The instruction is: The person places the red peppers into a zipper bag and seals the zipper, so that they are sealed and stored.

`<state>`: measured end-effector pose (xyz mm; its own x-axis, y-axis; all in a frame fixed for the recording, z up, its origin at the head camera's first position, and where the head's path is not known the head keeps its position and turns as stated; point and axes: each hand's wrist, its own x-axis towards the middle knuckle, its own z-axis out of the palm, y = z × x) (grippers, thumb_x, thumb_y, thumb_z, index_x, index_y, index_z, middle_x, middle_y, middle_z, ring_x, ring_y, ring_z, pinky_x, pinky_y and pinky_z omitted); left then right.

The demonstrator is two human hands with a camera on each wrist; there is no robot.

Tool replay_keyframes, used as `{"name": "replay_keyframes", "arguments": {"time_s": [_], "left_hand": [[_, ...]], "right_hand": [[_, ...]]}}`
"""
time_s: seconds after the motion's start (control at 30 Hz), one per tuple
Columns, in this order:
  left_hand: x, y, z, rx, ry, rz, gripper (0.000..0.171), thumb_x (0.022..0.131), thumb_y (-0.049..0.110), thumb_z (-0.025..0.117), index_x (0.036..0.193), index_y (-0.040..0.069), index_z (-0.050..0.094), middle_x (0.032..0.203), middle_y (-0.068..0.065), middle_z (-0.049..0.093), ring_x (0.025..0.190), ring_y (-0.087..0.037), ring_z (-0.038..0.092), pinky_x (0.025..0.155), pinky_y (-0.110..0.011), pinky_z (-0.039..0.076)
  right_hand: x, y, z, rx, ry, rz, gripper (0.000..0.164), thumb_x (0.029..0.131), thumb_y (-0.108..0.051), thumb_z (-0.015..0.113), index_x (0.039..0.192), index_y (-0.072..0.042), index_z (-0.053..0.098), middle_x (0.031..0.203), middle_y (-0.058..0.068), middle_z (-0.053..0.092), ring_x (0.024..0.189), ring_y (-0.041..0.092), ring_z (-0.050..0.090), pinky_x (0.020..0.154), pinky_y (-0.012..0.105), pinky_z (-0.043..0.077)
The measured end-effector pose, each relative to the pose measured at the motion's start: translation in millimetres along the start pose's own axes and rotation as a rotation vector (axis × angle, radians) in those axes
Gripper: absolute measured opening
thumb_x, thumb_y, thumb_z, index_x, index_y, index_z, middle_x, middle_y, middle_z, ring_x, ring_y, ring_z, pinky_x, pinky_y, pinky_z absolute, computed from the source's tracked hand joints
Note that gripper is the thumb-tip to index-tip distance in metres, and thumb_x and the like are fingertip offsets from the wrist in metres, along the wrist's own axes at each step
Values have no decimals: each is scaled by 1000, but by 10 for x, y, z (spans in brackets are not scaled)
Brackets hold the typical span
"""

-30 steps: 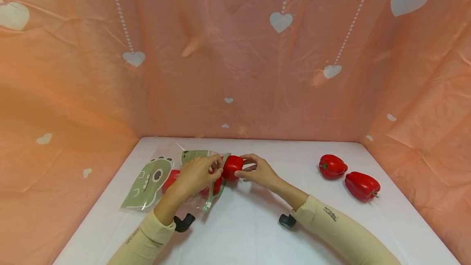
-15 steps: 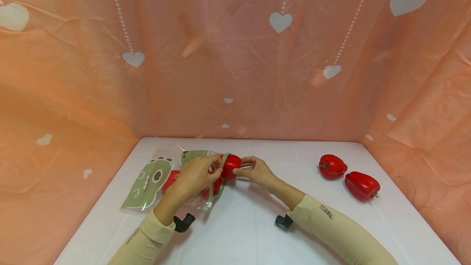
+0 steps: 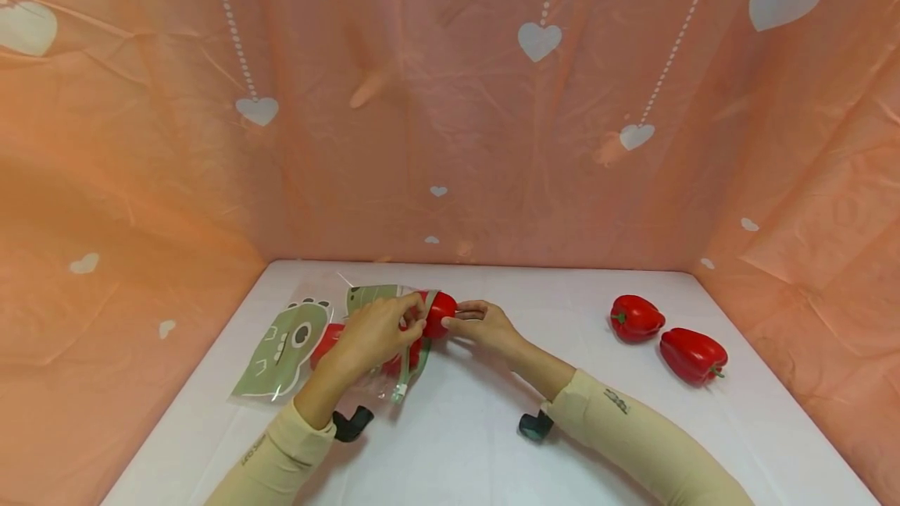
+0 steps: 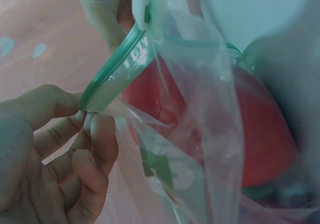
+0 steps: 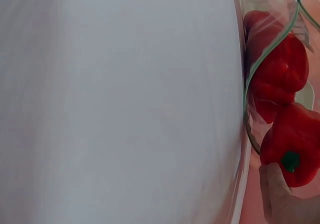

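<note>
A clear bag with green dinosaur prints (image 3: pixel 284 346) lies at the table's left. Red bell peppers show through its plastic, one of them plainly in the left wrist view (image 4: pixel 265 134). My left hand (image 3: pixel 380 334) pinches the green zip rim (image 4: pixel 110 71) between thumb and fingertips. In the head view another red bell pepper (image 3: pixel 441 312) sits in the bag's mouth, its outer end uncovered. My right hand (image 3: pixel 488 328) holds that end, thumb on the near side, fingers partly hidden behind. Its green stem (image 5: pixel 290 161) faces the right wrist camera.
Two more red bell peppers, one (image 3: pixel 636 318) behind the other (image 3: pixel 693 356), lie at the right of the white table (image 3: pixel 450 451). A heart-patterned pink-orange curtain (image 3: pixel 478 139) stands around the back and sides. Dark camera mounts (image 3: pixel 351 424) sit under both wrists.
My right hand has moved slightly left with the bell pepper, which now sits further inside the bag's mouth. The left hand stays at the rim.
</note>
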<state>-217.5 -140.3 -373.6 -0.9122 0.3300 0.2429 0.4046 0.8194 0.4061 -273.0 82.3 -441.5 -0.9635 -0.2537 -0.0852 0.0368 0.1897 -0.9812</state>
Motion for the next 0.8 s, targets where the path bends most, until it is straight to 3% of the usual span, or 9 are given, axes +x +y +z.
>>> {"name": "replay_keyframes", "arguments": {"time_s": [0.23,0.5,0.8], "left_hand": [[-10,-4,-2,-4,9,6,10,97,18,79,101,18,70,78,9,66,69,-11,56,63,-31,49],[-10,-6,-5,-3,12,2,10,96,18,79,101,18,70,80,8,68,70,-12,57,62,-31,49],[-3,-8,-20,3,16,11,10,96,18,79,100,18,70,77,10,65,69,-12,55,62,-33,47]], "right_hand": [[0,2,18,38,-35,-30,56,95,-21,82,140,4,60,130,19,72,111,22,73,102,36,55],[12,21,-13,49,-98,-79,55,98,-18,76,144,5,58,136,21,70,120,22,70,100,28,54],[62,40,16,58,-93,-48,56,97,-22,79,143,3,60,135,17,72,117,19,71,98,28,56]]}}
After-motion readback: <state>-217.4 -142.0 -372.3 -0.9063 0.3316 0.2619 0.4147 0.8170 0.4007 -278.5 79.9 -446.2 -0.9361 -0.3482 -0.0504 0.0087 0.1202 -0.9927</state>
